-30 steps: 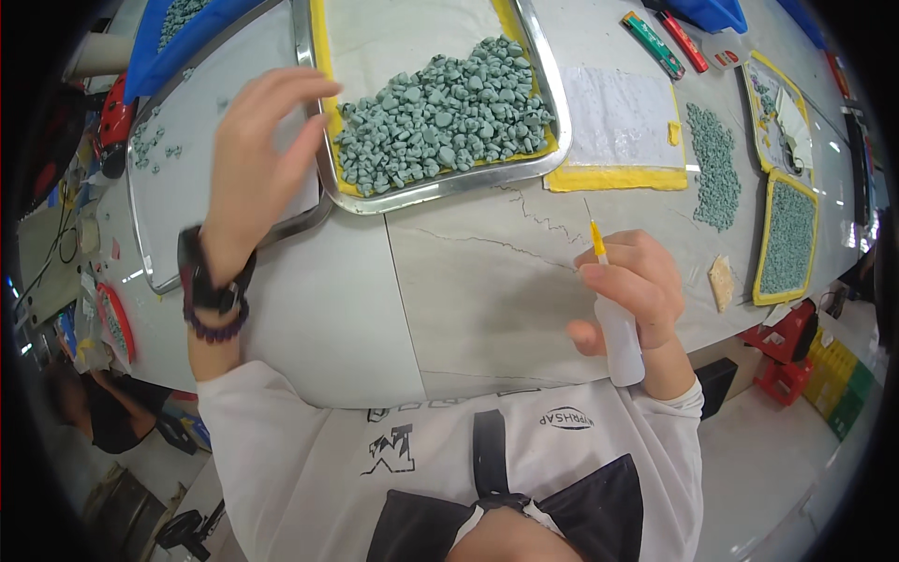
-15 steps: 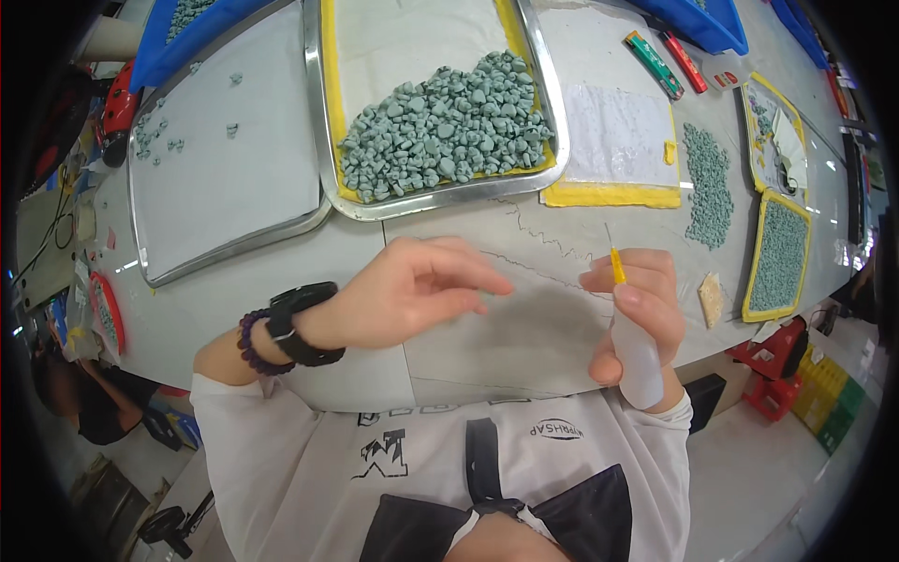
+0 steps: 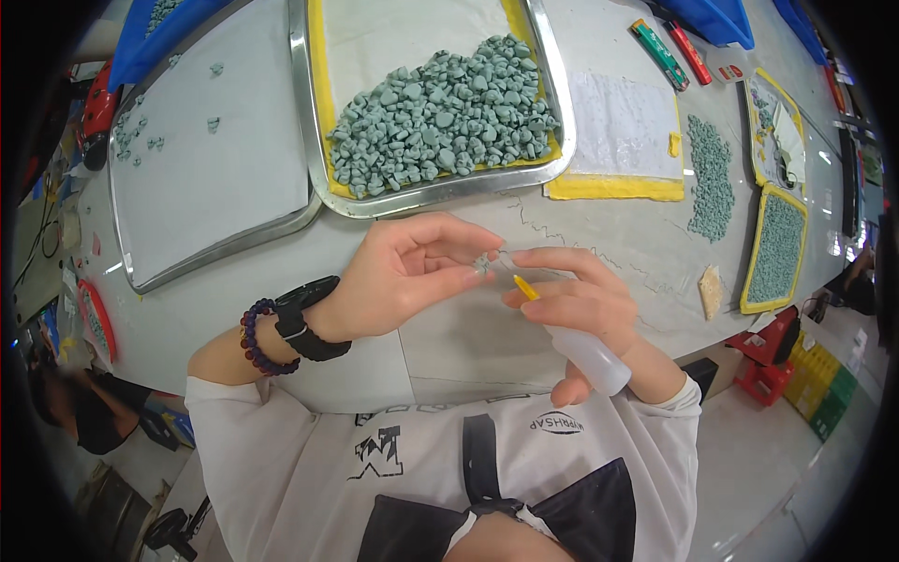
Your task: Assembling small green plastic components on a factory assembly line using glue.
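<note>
My left hand is closed in a pinch above the table, in front of the middle tray. Between its fingertips is a small grey-green piece, too small to make out in detail. My right hand is wrapped round a translucent white squeeze bottle with a yellow needle tip. The needle points up and left toward the piece, and my right fingertips are close to those of my left hand. A large heap of grey-green pieces fills the near part of the yellow-edged metal tray.
On the left, a white-lined tray carries a few scattered pieces. To the right are a yellow-edged board, small loose green pieces, a yellow-rimmed tray of pieces, a green box and a tan scrap.
My right hand has moved left with the bottle, tilting its needle toward my left hand. The left fingers have drawn together round the small piece and now meet the right fingertips.
</note>
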### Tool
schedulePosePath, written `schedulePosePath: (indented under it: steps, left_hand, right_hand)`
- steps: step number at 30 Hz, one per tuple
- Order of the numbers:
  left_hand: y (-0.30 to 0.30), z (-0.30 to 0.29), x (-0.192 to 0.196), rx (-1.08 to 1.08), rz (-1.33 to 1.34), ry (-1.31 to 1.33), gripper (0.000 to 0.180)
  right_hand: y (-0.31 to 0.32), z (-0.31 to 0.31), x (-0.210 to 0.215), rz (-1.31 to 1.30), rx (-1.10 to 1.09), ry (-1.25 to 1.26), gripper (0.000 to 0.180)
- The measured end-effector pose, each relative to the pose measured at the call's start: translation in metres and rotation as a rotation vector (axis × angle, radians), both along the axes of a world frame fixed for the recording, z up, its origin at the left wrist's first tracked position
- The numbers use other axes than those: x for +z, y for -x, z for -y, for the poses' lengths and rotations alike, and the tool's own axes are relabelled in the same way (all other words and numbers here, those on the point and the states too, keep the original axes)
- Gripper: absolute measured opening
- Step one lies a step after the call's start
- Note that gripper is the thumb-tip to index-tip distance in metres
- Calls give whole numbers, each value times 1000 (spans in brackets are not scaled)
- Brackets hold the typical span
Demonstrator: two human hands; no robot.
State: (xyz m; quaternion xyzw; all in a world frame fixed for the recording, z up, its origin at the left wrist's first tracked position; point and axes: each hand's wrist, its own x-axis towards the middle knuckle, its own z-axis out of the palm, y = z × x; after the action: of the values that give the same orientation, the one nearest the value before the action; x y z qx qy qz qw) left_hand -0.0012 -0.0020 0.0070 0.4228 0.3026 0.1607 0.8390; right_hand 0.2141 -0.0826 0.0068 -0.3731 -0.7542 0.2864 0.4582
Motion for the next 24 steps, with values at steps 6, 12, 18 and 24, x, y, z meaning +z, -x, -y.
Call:
schedulePosePath:
  steps: [6, 12, 18, 24]
  left_hand:
    - [2, 0, -5, -22, 15, -72, 34]
    - [-1, 1, -1, 10, -14, -38, 36]
    - [-1, 1, 0, -7, -17, -62, 37]
    - [0, 1, -1, -17, -13, -85, 37]
  right_hand:
    - [2, -2, -6, -59, 52, 72, 60]
    - [4, -2, -7, -76, 55, 97, 54]
    - [5, -2, -6, -63, 49, 118, 49]
    - [4, -2, -5, -48, 61, 127, 48]
